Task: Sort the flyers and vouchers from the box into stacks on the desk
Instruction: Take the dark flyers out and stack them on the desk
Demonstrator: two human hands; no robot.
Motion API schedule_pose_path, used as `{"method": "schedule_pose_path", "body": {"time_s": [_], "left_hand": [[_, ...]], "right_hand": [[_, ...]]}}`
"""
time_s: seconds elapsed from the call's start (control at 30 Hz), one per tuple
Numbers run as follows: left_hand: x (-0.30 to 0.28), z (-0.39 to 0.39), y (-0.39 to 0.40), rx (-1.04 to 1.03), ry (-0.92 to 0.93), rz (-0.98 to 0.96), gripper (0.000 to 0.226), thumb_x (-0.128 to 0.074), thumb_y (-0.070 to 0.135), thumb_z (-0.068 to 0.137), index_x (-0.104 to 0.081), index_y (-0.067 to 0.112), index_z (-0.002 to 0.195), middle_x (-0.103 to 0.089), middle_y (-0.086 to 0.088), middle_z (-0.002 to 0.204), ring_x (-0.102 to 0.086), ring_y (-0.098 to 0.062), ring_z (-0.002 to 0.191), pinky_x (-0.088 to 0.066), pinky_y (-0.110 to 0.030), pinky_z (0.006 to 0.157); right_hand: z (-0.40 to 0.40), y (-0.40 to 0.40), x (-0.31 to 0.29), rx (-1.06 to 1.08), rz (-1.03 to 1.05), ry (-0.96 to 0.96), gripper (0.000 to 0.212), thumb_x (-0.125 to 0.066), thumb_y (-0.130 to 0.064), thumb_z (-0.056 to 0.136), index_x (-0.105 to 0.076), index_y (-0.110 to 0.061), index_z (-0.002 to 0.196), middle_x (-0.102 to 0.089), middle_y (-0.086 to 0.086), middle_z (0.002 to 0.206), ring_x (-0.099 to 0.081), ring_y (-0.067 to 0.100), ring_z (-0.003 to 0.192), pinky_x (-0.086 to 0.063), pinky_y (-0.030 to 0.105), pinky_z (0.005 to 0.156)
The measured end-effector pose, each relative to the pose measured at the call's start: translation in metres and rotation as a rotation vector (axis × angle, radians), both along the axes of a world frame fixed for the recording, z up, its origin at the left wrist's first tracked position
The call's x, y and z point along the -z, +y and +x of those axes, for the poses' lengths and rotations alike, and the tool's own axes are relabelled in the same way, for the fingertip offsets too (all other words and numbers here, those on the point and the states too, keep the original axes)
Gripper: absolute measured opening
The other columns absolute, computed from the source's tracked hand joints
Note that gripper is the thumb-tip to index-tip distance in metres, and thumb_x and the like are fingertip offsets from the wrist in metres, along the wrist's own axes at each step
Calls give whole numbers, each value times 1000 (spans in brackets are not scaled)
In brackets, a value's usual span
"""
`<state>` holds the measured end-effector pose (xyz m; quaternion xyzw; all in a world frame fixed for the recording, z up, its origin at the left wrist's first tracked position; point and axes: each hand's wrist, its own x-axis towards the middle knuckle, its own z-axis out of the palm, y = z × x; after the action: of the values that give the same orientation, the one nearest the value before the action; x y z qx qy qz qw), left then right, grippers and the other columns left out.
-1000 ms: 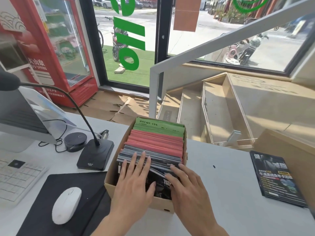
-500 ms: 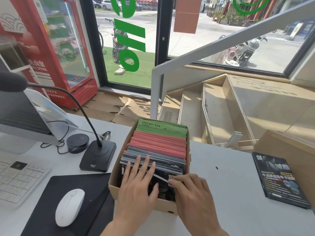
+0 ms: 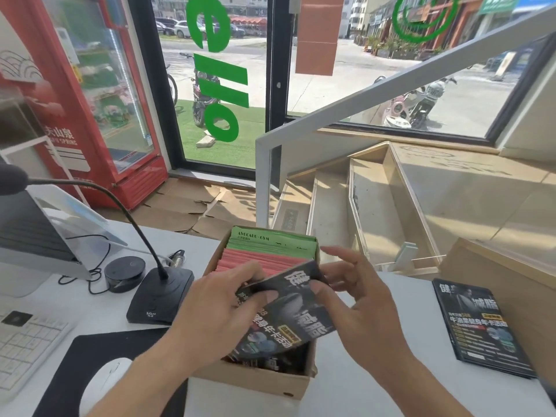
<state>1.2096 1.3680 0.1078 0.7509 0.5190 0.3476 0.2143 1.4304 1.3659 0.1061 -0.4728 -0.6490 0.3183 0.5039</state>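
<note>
A bundle of black flyers (image 3: 285, 314) is held tilted above the near end of the cardboard box (image 3: 255, 383). The bundle is gripped by the left hand (image 3: 216, 311), with the thumb curled over its top face and the fingers beneath its left edge. The right hand (image 3: 358, 299) pinches the bundle's upper right part, thumb on the top face; the remaining fingers are spread loosely above it. The box stands on the white table (image 3: 376, 380) near its near edge, between the black mouse pad (image 3: 99, 356) and a stack of black flyers (image 3: 478, 323) lying flat toward the right edge. Inside the box, red vouchers (image 3: 255, 260) stand upright behind the lifted bundle, and green vouchers (image 3: 270, 242) fill the far end. More dark flyers remain at the near end of the box. A desk microphone (image 3: 159, 299) stands left of the box; a white mouse (image 3: 102, 383) rests on the pad.
</note>
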Motion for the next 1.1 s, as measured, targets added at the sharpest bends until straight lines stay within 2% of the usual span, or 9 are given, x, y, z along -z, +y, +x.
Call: {"method": "schedule_pose_path", "body": {"time_s": [0.1,0.23,0.37,0.43,0.53,0.7,0.8,0.9,1.1], "left_hand": [[-4,29,1,-22,-406,-162,3,-64,27,96,-65,25,93,-75,3,89,-70,-16,82,-55,-41,73],[9,84,0,-37,-648,-235,8,-63,32,94,-62,29,87,-72,-4,88,-67,-30,87,-52,-61,85],[33,140,7,26,-756,-336,11,-61,40,97,-61,29,96,-72,-4,97,-66,-33,98,-50,-62,93],[46,166,10,99,-746,-374,9,-57,33,101,-60,29,108,-73,2,107,-66,-24,106,-51,-49,97],[66,198,12,94,-672,-396,14,-50,22,105,-57,29,115,-71,15,106,-63,-2,104,-43,-12,87],[110,226,3,60,-583,-506,29,-49,21,106,-51,43,126,-67,23,118,-59,-1,117,-43,-25,94],[118,234,-10,11,-581,-514,19,-51,18,105,-53,33,115,-70,23,107,-63,-2,105,-44,-15,82],[115,239,-16,-17,-520,-478,23,-52,18,104,-53,38,115,-69,29,105,-61,10,99,-40,-4,75],[126,247,-21,-107,-485,-477,33,-56,10,101,-53,38,117,-69,28,102,-59,15,96,-39,0,72]], "right_hand": [[29,8,-7,19,-173,150,44,-81,-13,81,-64,-36,115,-75,-8,97,-71,15,92,-57,23,70],[69,2,11,81,-355,440,51,-83,-10,78,-59,-26,120,-76,-2,106,-72,20,100,-57,27,74],[107,-4,30,157,-338,491,22,-60,2,95,-58,-11,113,-76,5,102,-71,21,98,-57,30,77],[127,-7,36,200,-261,460,20,-54,6,97,-57,-7,112,-75,4,102,-69,14,95,-56,24,76],[153,-13,50,232,-215,359,24,-51,8,98,-57,-10,114,-73,1,104,-66,12,98,-52,20,83],[181,-27,91,278,-322,277,31,-56,3,99,-60,-21,117,-71,3,112,-64,21,110,-51,38,98],[186,-38,107,277,-407,261,32,-56,0,100,-60,-27,117,-72,-9,113,-63,13,115,-48,35,101],[187,-41,112,285,-421,268,34,-53,1,101,-59,-28,118,-71,-12,116,-62,8,117,-46,33,104],[191,-40,131,244,-490,160,44,-51,-3,102,-54,-36,130,-67,-19,123,-58,2,120,-46,32,104]]}}
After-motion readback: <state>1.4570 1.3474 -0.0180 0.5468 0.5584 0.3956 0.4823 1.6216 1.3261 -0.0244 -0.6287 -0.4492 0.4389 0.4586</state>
